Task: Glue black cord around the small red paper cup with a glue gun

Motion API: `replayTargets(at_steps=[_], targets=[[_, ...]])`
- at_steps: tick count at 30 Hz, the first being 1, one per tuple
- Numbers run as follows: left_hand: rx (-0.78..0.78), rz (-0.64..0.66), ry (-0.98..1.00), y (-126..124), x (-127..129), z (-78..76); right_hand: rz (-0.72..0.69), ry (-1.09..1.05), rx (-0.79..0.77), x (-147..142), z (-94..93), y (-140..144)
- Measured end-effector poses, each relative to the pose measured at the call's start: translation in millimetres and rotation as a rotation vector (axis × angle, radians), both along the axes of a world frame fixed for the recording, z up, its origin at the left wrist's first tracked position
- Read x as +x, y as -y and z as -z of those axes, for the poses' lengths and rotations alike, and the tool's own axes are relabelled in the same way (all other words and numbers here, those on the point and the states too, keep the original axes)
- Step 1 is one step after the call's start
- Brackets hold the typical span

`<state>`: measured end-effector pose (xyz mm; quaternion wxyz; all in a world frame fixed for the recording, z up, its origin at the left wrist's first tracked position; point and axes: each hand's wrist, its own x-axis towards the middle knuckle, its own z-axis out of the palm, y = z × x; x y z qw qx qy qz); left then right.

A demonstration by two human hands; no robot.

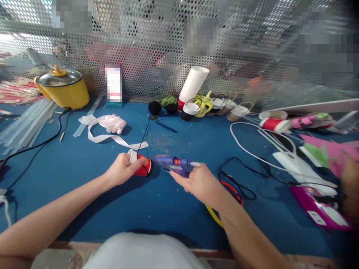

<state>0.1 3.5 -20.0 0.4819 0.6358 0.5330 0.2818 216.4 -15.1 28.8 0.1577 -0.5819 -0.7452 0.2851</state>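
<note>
My left hand [125,170] is closed around a red paper cup [142,170] with a white rim, tipped on its side above the table. Black yarn [145,130] runs from a black yarn ball [154,108] down to the cup, and a dark band circles its base. In my right hand [198,183] is a blue hot glue gun [175,164], with a clear glue stick poking out of its back. The gun's nozzle points left, close to the cup's base; whether they touch, I cannot tell.
Pink ribbon [112,125] lies behind my left hand. At the back left stands a yellow electric pot [68,93], near clear glue sticks [26,123]. Stacked white cups [195,84] lean by the mesh. Cables and a white power strip [300,170] occupy the right, beside another person's blurred hand [349,183].
</note>
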Motion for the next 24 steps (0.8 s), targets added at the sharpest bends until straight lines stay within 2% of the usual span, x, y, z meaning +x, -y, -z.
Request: replayTargets(at_steps=[8,24], targets=[[-0.015,0.002,0.018,-0.2,-0.2,4.1,-0.011,-0.018,0.037,-3.3,-0.2,-1.5],[-0.007,0.001,0.025,0.0,0.4,0.8,-0.012,-0.011,0.041,-2.1,1.0,1.0]])
